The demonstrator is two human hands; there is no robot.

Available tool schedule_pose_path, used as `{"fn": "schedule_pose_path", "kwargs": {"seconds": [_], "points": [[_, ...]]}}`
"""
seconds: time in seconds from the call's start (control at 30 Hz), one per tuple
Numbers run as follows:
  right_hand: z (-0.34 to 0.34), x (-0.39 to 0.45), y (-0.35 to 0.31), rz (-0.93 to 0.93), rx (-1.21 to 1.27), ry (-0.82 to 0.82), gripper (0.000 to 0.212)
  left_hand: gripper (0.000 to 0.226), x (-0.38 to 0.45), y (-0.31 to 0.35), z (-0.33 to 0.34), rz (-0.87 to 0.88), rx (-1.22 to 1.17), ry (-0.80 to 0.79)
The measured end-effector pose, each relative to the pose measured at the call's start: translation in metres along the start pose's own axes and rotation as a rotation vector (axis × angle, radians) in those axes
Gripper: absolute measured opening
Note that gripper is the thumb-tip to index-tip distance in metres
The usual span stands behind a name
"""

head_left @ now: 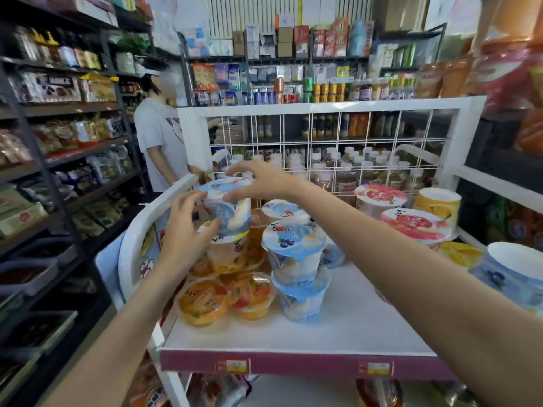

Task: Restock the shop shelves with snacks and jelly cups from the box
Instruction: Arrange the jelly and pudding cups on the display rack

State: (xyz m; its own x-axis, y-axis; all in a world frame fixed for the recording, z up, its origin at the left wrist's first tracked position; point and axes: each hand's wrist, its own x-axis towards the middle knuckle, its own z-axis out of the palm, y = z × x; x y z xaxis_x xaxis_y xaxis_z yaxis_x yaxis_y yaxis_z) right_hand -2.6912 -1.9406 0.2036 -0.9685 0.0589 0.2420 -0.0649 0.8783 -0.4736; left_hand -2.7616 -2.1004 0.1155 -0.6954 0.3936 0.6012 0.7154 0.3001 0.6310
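Both hands grip blue jelly cup beside shelf's left edge.

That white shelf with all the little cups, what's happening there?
A person is stocking a shop display. Both hands are on one blue-lidded jelly cup: the left hand against its side, the right hand over its lid. The cup sits on top of an orange-filled cup at the left end of the white shelf. Next to it stand two more blue cups stacked, low orange jelly cups in front, and pink-lidded cups further right. Another person stands in the aisle behind.
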Motion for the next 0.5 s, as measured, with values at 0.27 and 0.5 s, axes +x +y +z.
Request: {"fn": "schedule_pose_path", "kwargs": {"seconds": [0.27, 0.5], "points": [[0.032, 0.031, 0.004, 0.081, 0.177, 0.125, 0.049, 0.061, -0.002, -0.003, -0.011, -0.005, -0.12, -0.093], [-0.064, -0.025, 0.019, 0.141, 0.486, 0.408, 0.076, 0.072, 0.023, 0.04, 0.002, 0.042, -0.167, -0.192]]}}
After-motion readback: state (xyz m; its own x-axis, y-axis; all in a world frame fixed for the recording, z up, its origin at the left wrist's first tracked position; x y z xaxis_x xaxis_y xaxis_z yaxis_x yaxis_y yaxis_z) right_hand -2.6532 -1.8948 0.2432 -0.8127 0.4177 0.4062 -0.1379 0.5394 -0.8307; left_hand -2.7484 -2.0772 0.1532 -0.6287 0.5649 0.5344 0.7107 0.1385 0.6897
